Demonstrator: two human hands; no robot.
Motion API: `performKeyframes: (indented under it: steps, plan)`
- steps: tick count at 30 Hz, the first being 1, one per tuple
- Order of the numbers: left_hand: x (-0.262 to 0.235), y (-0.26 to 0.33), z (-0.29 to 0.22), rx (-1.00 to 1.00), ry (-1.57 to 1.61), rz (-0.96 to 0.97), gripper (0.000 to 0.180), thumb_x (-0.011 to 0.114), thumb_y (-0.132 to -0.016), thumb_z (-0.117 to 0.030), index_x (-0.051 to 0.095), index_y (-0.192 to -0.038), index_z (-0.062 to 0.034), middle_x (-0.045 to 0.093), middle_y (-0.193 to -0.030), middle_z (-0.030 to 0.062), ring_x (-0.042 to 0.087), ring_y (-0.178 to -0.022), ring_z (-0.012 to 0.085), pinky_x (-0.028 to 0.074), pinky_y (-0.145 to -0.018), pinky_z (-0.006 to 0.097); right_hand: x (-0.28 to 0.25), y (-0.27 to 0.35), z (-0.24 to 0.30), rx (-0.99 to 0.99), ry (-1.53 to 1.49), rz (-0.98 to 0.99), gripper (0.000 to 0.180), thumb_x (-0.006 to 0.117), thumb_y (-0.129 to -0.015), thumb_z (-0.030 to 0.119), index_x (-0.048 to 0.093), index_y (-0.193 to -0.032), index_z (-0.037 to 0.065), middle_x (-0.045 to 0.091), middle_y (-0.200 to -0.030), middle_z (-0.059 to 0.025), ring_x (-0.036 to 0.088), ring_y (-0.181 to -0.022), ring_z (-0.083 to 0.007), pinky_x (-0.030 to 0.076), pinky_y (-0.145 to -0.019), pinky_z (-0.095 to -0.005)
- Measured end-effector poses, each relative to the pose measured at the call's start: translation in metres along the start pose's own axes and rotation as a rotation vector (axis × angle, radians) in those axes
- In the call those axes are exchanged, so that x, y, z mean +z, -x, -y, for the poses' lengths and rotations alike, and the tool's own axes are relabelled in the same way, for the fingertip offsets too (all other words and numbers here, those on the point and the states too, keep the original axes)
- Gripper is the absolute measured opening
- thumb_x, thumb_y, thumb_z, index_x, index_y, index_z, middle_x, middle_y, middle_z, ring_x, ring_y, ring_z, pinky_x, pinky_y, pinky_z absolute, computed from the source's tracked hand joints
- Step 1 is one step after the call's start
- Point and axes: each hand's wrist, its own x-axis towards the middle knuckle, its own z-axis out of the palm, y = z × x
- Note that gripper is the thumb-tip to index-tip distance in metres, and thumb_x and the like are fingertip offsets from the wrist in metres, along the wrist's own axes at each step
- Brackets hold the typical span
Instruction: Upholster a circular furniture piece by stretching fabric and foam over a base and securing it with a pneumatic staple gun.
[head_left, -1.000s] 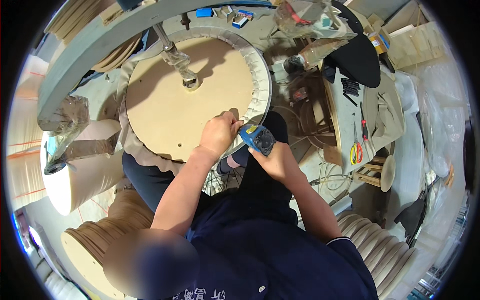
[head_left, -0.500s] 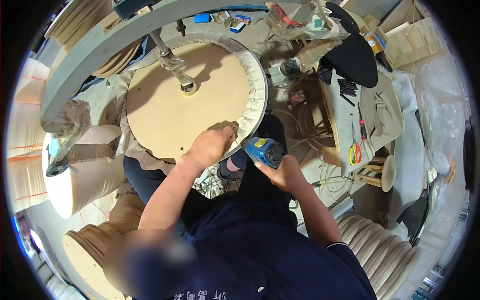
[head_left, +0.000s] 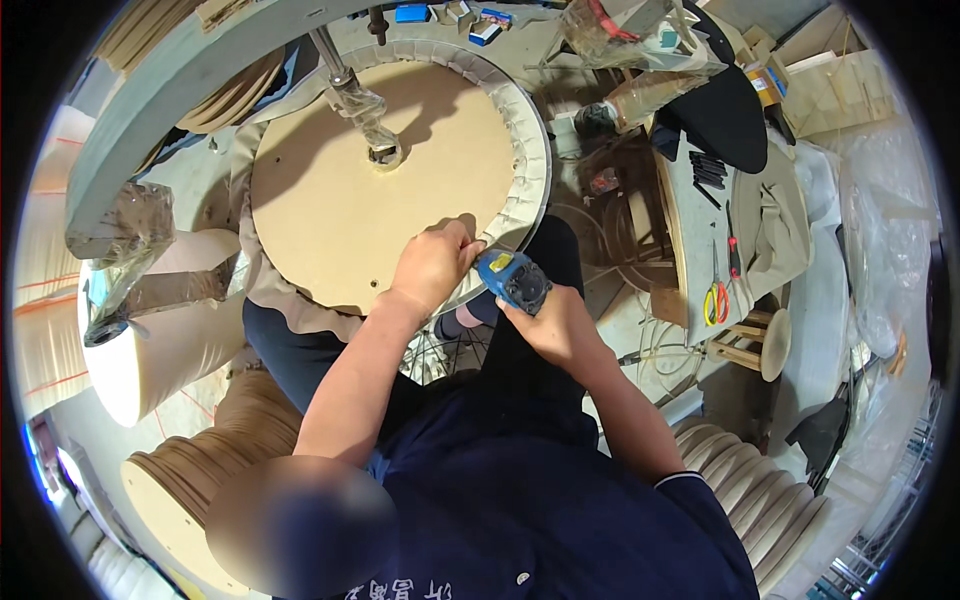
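A round tan board (head_left: 330, 215) lies in front of me, with pleated beige fabric (head_left: 531, 165) folded over its rim. At the board's near right edge my left hand (head_left: 430, 270) is closed, fingers pinching the fabric. My right hand (head_left: 562, 330) grips a blue and black staple gun (head_left: 516, 282). Its nose points at the fabric edge, right beside my left fingertips; whether it touches is hidden. Over the board's middle stands a metal rod with a plastic-wrapped end (head_left: 375, 135).
A grey curved machine arm (head_left: 130, 120) arches over the left side. To the right, a bench (head_left: 700, 265) bears yellow-and-red scissors (head_left: 716, 304), a red-handled screwdriver (head_left: 733, 262) and black strips (head_left: 708, 170). Stacked round boards (head_left: 185, 470) stand at lower left, padded rounds (head_left: 755, 490) at lower right.
The staple gun has come up and left, closer to my left fingers at the fabric edge. My left hand keeps its pinch there. The whole view has shifted slightly.
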Motion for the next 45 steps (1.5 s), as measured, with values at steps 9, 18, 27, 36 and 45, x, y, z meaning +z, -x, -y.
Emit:
performKeyframes:
  steps: [9,18,27,36,45]
  plan:
    - [-0.004,0.021,-0.011,0.219,0.062,-0.048,0.030,0.059,-0.101,-0.027,0.064,-0.123,-0.0081,0.071,-0.090,0.0212,0.067,-0.087,0.0421,0.053,-0.078,0.051,-0.023,0.016,-0.021,0.051,-0.277,-0.092,0.042,0.075,-0.091,0.036,0.067,-0.080,-0.003,0.060,-0.059,-0.0077,0.059,-0.054,-0.0138,0.047,-0.054,-0.0343]
    - [-0.015,0.019,0.007,0.205,-0.089,0.229,0.020,0.059,-0.100,-0.020,0.063,-0.113,-0.0044,0.071,-0.090,0.0202,0.067,-0.086,0.0413,0.053,-0.078,0.047,-0.029,0.031,0.005,0.063,0.016,0.048,0.034,0.074,-0.090,0.032,0.072,-0.109,0.004,0.073,-0.094,-0.0221,0.068,-0.097,-0.0421,0.054,-0.077,-0.0422]
    - [-0.011,0.010,0.006,-0.092,0.051,0.100,0.027,0.072,-0.093,-0.030,0.065,-0.091,-0.0033,0.070,-0.079,0.0183,0.068,-0.080,0.0396,0.054,-0.075,0.049,-0.010,0.013,-0.005,-0.028,0.013,0.062,0.039,0.075,-0.088,0.032,0.070,-0.108,0.000,0.072,-0.091,-0.0238,0.068,-0.094,-0.0427,0.055,-0.076,-0.0426]
    - [0.006,-0.002,0.009,0.061,0.048,-0.109,0.027,0.071,-0.095,-0.029,0.066,-0.093,-0.0036,0.067,-0.073,0.0186,0.067,-0.070,0.0397,0.054,-0.066,0.045,-0.002,-0.003,0.003,-0.048,-0.028,-0.031,0.036,0.075,-0.087,0.028,0.069,-0.106,-0.002,0.069,-0.087,-0.0280,0.065,-0.091,-0.0464,0.054,-0.072,-0.0442]
    - [-0.030,0.028,-0.017,0.266,-0.017,0.252,0.035,0.057,-0.101,-0.028,0.060,-0.131,-0.0114,0.071,-0.097,0.0224,0.067,-0.092,0.0418,0.052,-0.082,0.050,-0.027,0.021,-0.028,0.262,-0.341,-0.056,0.031,0.076,-0.090,0.034,0.070,-0.084,0.003,0.059,-0.059,-0.0020,0.057,-0.050,-0.0128,0.043,-0.050,-0.0308]
